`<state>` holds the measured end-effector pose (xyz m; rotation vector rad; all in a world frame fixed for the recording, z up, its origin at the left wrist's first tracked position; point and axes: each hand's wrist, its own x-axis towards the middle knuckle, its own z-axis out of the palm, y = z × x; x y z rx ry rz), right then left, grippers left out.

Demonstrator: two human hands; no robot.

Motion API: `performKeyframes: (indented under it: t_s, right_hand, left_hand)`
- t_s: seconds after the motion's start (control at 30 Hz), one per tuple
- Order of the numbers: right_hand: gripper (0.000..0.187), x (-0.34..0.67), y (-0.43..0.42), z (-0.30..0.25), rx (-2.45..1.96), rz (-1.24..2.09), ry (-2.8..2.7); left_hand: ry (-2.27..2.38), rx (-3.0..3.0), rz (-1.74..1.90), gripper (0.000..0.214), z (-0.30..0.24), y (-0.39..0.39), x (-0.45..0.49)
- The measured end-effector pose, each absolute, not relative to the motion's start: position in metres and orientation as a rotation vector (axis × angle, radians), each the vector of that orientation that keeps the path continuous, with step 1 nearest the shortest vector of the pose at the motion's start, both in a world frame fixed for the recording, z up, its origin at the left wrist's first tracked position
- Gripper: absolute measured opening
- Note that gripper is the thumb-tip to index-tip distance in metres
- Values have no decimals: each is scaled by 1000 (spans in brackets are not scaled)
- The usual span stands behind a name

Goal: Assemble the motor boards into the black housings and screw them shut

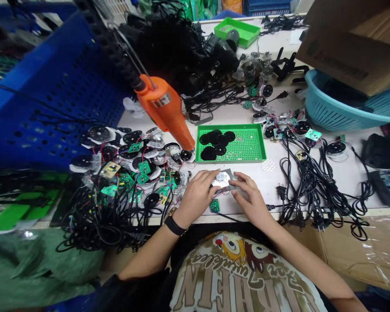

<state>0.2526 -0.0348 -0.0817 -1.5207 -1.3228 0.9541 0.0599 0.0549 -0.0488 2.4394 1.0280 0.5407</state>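
White bench [221, 115] is stretching across the view, crowded with electronics parts. Both of the person's hands are working at its near edge. The left hand [196, 195] and right hand [250, 199] are coming in from either side of a silvery plate [222, 181], which is lying on the bench with a pale round centre. The fingers [208, 177] of both hands are together and pressing on it from opposite sides.

One small green circuit board [214, 206] is lying at six o'clock from the plate, just below the hands. At twelve o'clock, one green pegboard tray [258, 147] is holding about seven black discs [214, 143], some overlapping. One orange heat gun [164, 108] is hanging at ten o'clock, with a small label too blurred to read. A heap of wired discs and green boards [133, 171] is spreading out at nine o'clock, and black power cables [315, 186] are coiling at three o'clock.

One blue crate [52, 104] is leaning at the far left, and one light-blue basket [331, 108] is sitting at two o'clock beneath a cardboard box [351, 43]. A black band [175, 226] is circling the left wrist, and cartoon-printed lettering on the shirt [234, 273] is showing upside down.
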Motion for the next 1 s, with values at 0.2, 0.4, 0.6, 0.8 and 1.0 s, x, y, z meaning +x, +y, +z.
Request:
performKeyframes:
  t_s: [0.2,0.4,0.6,0.8,1.0]
  right_hand:
    - [39,251,-47,-85,-1413,1186,-1105]
    - [39,251,-49,-87,-1385,1235,-1079]
    - [37,249,-51,-79,-1498,1012,-1314]
    - [36,252,-47,-69,-1569,596,-1702]
    - [39,254,-40,-72,-1627,310,-1973]
  left_hand:
    - [1017,2404,493,43,-44,59,59]
    - [1079,2261,640,39,-57,59,59]
    - [1151,2153,880,48,-75,44,61]
    - [1148,2407,1072,11,-82,24,56]
    - [1125,2618,863,26,-86,15,52]
